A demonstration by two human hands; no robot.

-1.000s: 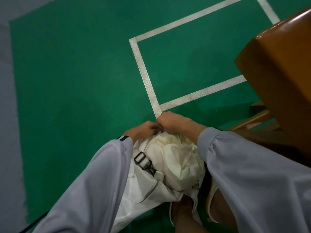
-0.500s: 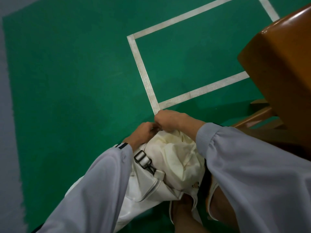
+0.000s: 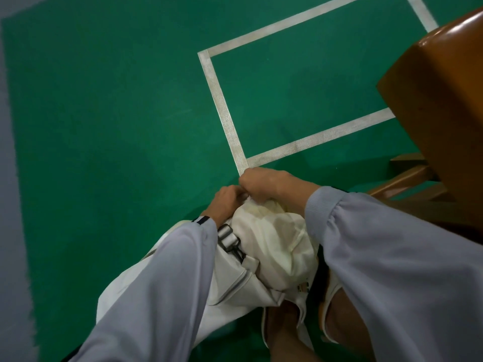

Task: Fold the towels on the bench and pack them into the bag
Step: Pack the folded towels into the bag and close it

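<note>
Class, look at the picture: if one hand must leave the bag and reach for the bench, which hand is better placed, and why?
Probably the right hand. The bench stands on that side, while the left hand would have to cross over the bag. Both hands grip the bag's top.

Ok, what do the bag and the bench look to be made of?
Bag: soft cream cloth, matte, creased and bunched at the top; possibly thin cotton or nylon. Its strap buckle looks dark, plastic or metal, I cannot tell which. Bench: hard brown wood, probably varnished, judging by the bright glossy highlights.
</note>
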